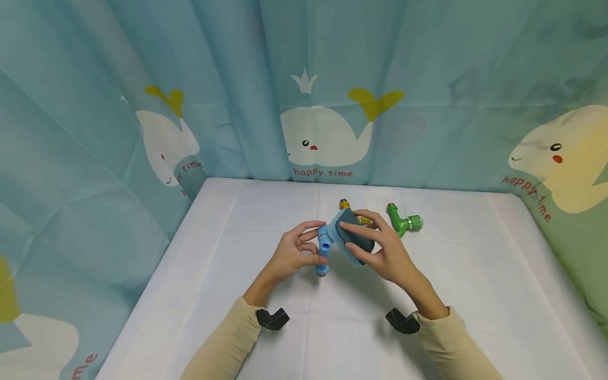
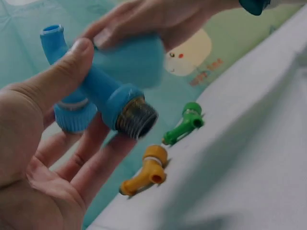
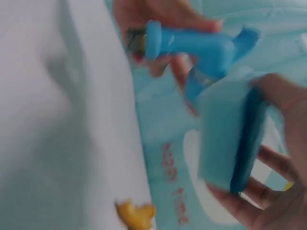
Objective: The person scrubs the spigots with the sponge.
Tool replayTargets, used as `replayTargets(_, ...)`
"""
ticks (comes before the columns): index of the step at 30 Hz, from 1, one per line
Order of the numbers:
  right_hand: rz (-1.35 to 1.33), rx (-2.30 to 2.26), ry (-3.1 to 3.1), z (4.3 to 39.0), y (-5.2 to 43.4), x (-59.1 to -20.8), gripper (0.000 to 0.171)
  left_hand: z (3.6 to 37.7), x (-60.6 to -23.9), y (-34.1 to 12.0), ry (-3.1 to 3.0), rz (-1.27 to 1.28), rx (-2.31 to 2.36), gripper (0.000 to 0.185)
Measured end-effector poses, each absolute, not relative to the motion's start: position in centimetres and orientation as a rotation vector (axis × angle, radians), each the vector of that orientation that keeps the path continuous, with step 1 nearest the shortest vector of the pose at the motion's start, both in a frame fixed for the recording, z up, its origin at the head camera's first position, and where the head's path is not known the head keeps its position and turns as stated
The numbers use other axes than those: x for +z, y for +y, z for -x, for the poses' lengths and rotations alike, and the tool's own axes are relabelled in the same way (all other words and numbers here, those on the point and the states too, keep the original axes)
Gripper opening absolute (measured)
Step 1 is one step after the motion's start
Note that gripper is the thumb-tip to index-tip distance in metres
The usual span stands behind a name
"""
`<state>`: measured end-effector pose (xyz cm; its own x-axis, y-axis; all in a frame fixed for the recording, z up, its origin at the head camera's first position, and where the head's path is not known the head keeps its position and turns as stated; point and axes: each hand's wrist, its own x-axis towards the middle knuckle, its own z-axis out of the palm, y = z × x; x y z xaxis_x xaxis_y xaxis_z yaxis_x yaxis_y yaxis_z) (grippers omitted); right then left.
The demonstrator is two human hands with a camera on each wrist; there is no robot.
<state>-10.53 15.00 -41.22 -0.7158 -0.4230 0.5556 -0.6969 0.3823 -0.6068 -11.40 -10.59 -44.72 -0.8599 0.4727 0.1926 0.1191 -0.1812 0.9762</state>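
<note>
My left hand point(image 1: 290, 256) gripped the blue plastic tap fitting with the bare metal thread point(image 2: 103, 98), thumb point(image 2: 62, 72) curled over the body, the other fingers point(image 2: 91, 158) cradling it from below. My right hand point(image 1: 385, 250) pinched the light-blue sponge pad with the dark scouring face point(image 3: 230, 139), thumb on one face, fingers on the other, pad pressed against the fitting. Fitting sat in the air above the white table cover point(image 1: 475, 274), about mid-table, between both hands. Long axis ran from the metal threaded end point(image 2: 136, 117) through the body to the small blue spout point(image 2: 52, 36); in the head view that axis looked roughly upright with a slight tilt, one end down toward the cover, but which end I couldn't tell there. A knurled blue collar point(image 2: 72, 120) branched off sideways. Risk, as I judged it: the hold was only thumb and fingertips on smooth round plastic, so a sideways push from the pad could have rolled the fitting in my fingers or popped it out onto the cover. The exposed thread could also have snagged the soft foam. Behind the hands on the cover lay a yellow plastic tap fitting point(image 2: 146, 172) and a green plastic tap fitting point(image 1: 404, 222), near each other, not touching. Whale-print curtain point(image 1: 323, 137) around the table.
</note>
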Motion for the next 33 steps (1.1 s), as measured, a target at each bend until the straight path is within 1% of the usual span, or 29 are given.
replayTargets(4,-0.969,1.385,-2.341,10.0,14.6,-41.4,0.050,11.6,-44.9,-10.4,1.847,-0.688,2.154,0.080)
replayTargets(7,-0.978,1.336,-2.366,9.7,14.3,-42.1,0.048,11.5,-44.9,-10.4,1.816,-0.653,2.165,0.078)
replayTargets(10,-0.904,1.292,-2.342,9.6,14.2,-42.5,0.049,11.4,-44.9,-10.5,1.756,-0.574,2.198,0.078)
replayTargets(13,-0.845,1.348,-2.293,9.6,14.0,-42.5,0.050,11.4,-44.9,-10.4,1.711,-0.519,2.229,0.078)
replayTargets(16,-0.867,1.376,-2.297,9.5,13.7,-42.6,0.049,11.5,-44.8,-10.3,1.683,-0.491,2.249,0.081)
replayTargets(18,-0.906,1.327,-2.319,9.4,13.7,-42.8,0.047,11.5,-44.7,-10.3,1.689,-0.447,2.259,0.081)
replayTargets(21,-0.916,1.248,-2.300,9.6,13.7,-42.8,0.048,11.5,-44.6,-10.5,1.721,-0.344,2.276,0.075)
replayTargets(25,-0.894,1.202,-2.179,9.8,13.8,-41.7,0.050,11.6,-44.6,-10.3,1.811,-0.233,2.208,0.068)
replayTargets(30,-1.017,0.866,-2.203,10.0,13.5,-40.6,0.045,11.3,-44.6,-9.9,1.896,-0.147,2.095,0.067)
replayTargets(33,-0.985,0.737,-2.231,10.3,13.6,-40.5,0.047,11.0,-44.5,-9.9,1.897,-0.103,2.085,0.065)
